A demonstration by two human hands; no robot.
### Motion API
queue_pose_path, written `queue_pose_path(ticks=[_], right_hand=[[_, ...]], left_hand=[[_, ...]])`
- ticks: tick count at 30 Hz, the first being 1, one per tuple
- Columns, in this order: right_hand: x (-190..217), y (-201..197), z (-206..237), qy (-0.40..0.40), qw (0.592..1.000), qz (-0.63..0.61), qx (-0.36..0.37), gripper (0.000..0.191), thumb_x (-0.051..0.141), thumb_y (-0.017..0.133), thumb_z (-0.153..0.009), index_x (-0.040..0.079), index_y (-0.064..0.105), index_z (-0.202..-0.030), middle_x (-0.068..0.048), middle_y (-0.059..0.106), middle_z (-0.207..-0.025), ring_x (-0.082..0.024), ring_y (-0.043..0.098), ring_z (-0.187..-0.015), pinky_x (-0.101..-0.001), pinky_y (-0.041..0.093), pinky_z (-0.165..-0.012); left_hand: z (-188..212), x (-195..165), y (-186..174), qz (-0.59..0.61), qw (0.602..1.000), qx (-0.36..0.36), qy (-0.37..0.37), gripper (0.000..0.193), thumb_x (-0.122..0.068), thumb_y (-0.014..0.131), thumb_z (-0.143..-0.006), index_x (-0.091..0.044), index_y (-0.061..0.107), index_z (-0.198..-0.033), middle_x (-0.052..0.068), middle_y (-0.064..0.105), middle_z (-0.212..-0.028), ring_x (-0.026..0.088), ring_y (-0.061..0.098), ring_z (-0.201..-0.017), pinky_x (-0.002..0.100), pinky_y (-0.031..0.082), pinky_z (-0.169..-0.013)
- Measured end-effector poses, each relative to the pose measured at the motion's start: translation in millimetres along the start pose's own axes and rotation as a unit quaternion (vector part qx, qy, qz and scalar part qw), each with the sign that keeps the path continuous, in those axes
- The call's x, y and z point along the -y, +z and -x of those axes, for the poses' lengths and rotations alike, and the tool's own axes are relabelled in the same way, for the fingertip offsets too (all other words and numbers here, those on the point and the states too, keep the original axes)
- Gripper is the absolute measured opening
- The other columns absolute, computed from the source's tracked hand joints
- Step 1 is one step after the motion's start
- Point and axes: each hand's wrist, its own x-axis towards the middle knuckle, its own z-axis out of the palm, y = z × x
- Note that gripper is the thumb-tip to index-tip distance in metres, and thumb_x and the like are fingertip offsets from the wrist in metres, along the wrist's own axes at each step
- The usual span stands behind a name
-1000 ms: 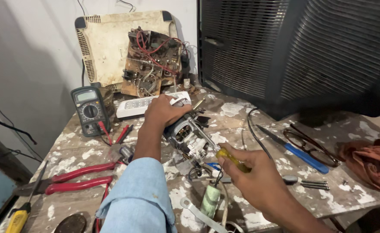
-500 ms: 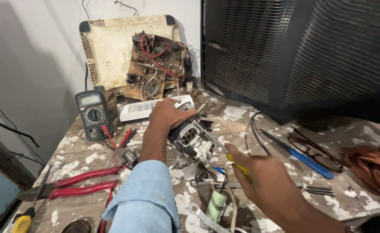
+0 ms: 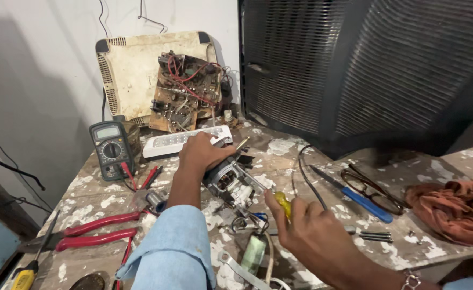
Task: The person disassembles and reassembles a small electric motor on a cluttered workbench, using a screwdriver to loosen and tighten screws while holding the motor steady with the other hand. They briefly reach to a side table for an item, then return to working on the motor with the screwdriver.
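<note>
The person is working at a worn workbench (image 3: 311,161) whose surface is covered with peeling paint patches. The left hand (image 3: 201,153) is lying on top of a small electric motor (image 3: 231,180) near the middle of the bench, with the fingers closed around its far end, so this hand is clamped on the motor. The right hand (image 3: 311,236) is hovering just in front of the motor, nearer to the camera, and it is gripping a screwdriver with a yellow handle (image 3: 283,204) between the thumb and the fingers; the tip of the tool is hidden, so I cannot tell what it is touching. The two hands are apart from each other. Behind the left hand, a white LED light bar (image 3: 185,140) is lying flat, and behind that an old circuit board (image 3: 185,91) is leaning against a dirty cream plastic cover (image 3: 131,70). A digital multimeter (image 3: 110,149) is standing to the left, with its red probes beside it. Red-handled pliers (image 3: 94,231) are lying at the left near edge. To the right of the motor, a blue-handled screwdriver (image 3: 362,198), a pair of eyeglasses (image 3: 368,182) and a crumpled orange cloth (image 3: 454,207) are resting well apart from the hands. A big dark grille (image 3: 365,64) is filling the background.
</note>
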Motion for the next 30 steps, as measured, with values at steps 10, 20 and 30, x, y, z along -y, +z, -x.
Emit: queue_pose_path(ticks=[10,20,30], right_hand=[[-5.0,-8.4,0.7,0.099,0.984,-0.134,0.062,0.093,-0.005,0.061,-0.082,0.01,0.022,-0.165,-0.022,0.061,-0.104,-0.03,0.07,-0.071,-0.0386,0.06,-0.052],[-10.3,9.1,22.9,0.195,0.822,-0.508,-0.166,0.07,0.012,0.071,-0.08,0.027,0.059,-0.147,-0.01,0.074,-0.094,-0.018,0.072,-0.065,-0.0356,0.062,-0.059],[-15.4,31.4,3.5,0.3,0.293,-0.905,-0.065,0.056,0.018,0.051,-0.097,0.008,0.043,-0.151,-0.008,0.061,-0.086,-0.015,0.056,-0.065,-0.0307,0.047,-0.054]], left_hand=[[13.1,4.4,8.5,0.013,0.996,-0.068,0.051,0.06,-0.061,0.071,-0.076,-0.018,0.075,-0.119,0.014,0.075,-0.116,0.035,0.069,-0.113,0.052,0.056,-0.096],[39.3,17.3,20.9,0.026,0.994,-0.104,0.037,0.075,-0.064,0.053,-0.093,-0.025,0.037,-0.155,0.023,0.021,-0.16,0.048,0.017,-0.148,0.079,0.016,-0.107],[129.8,28.3,48.3,0.064,0.962,-0.237,0.119,0.079,-0.052,0.059,-0.095,-0.015,0.031,-0.159,0.029,0.022,-0.159,0.047,0.025,-0.147,0.065,0.019,-0.115]])
